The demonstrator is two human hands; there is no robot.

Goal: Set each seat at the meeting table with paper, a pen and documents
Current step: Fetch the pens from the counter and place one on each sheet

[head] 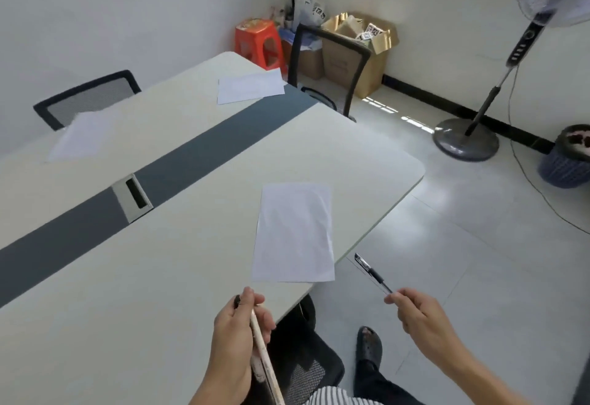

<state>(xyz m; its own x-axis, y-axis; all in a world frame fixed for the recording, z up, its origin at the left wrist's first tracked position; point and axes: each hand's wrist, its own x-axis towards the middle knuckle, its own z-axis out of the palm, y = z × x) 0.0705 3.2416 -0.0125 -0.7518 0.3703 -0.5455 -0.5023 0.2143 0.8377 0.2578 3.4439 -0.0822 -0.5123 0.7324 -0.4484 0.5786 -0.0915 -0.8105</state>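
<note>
Right hand (418, 313) pinches a black pen (373, 273) by one end, held off the table's (178, 277) near edge. Left hand (238, 331) grips a thin flat stack (263, 352) edge-on. One paper sheet (293, 232) lies by the near-right corner; two more sheets lie toward the far edge.

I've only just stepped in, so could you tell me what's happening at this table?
A person is setting places at the meeting table. Three sheets of paper already lie on it: the near sheet, the far sheet and the left sheet. The right hand holds a black pen beside the near sheet, off the table edge. The left hand grips a thin flat stack, seen edge-on.
</note>
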